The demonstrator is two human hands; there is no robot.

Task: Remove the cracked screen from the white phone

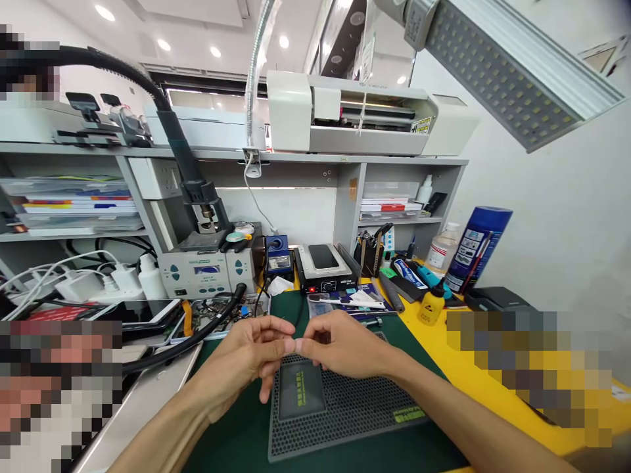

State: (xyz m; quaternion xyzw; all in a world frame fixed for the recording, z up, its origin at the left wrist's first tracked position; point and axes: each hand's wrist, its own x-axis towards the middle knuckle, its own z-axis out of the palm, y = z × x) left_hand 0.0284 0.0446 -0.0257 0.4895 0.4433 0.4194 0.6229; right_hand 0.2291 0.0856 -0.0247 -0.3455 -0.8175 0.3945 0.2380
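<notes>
left hand and right hand with fingertips pinched together, cannot tell on what, above a dark mat with holes, phone behind

A yellow workbench bears a green mat topped by a black perforated pad; a yellow bottle, a blue spray can and a black heating plate unit with a phone on top stand toward the back.
</notes>
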